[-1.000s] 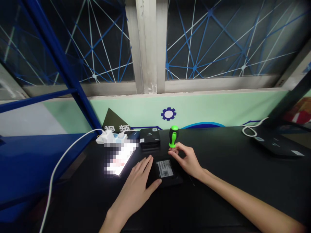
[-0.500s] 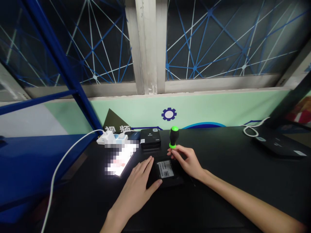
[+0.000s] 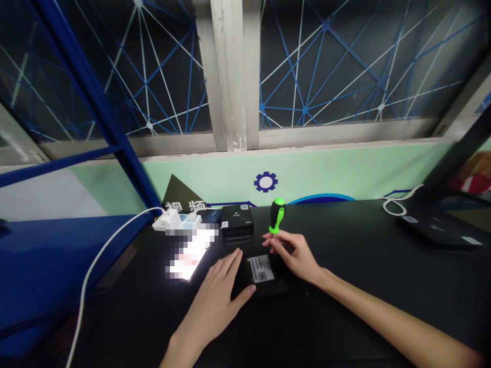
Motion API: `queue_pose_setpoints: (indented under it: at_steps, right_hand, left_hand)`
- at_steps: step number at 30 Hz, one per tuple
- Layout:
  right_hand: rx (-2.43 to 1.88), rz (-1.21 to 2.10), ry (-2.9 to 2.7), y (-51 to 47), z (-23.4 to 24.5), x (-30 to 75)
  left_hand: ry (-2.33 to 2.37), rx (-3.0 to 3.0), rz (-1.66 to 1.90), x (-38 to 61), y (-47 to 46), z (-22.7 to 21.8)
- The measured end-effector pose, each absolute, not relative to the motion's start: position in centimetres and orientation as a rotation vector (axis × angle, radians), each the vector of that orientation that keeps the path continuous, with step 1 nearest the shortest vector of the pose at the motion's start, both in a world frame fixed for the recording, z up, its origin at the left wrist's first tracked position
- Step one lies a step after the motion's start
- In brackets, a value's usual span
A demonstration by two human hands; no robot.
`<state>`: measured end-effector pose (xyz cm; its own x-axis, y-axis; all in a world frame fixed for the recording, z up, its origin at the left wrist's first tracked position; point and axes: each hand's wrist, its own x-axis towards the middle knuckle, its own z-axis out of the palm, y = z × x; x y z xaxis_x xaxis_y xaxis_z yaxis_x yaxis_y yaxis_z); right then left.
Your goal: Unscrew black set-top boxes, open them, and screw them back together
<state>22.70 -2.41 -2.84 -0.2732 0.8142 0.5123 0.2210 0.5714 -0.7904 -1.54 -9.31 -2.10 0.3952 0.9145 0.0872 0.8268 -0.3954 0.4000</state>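
Observation:
A flat black box [image 3: 264, 278] with a white label on top lies on the black table [image 3: 364, 286]. My left hand [image 3: 218, 291] rests flat on its left side, fingers stretched out and thumb against the front edge. My right hand [image 3: 293, 253] pinches the shaft of a screwdriver with a green and black handle [image 3: 276, 215], held upright over the box's far right corner. The tip is hidden behind my fingers.
A lit phone [image 3: 190, 250] lies left of the box. Behind it sit a white power strip [image 3: 176, 221] with a white cable [image 3: 99, 260] and a second black box [image 3: 237, 220]. A black device [image 3: 437, 225] with a coiled white cable is far right. Blue shelving stands left.
The screwdriver handle has turned between my right fingers, and the handle now leans slightly right. My left hand has stayed flat on the box.

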Motion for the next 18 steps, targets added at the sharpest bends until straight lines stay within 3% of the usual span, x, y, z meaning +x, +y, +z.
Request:
queue_pose_setpoints:
  at_steps: [18]
  right_hand:
    - [-0.787, 0.73, -1.804, -2.1, -2.8, 22.8]
  left_hand:
    - [1.529, 2.355, 0.42, -1.5, -9.3, -1.9]
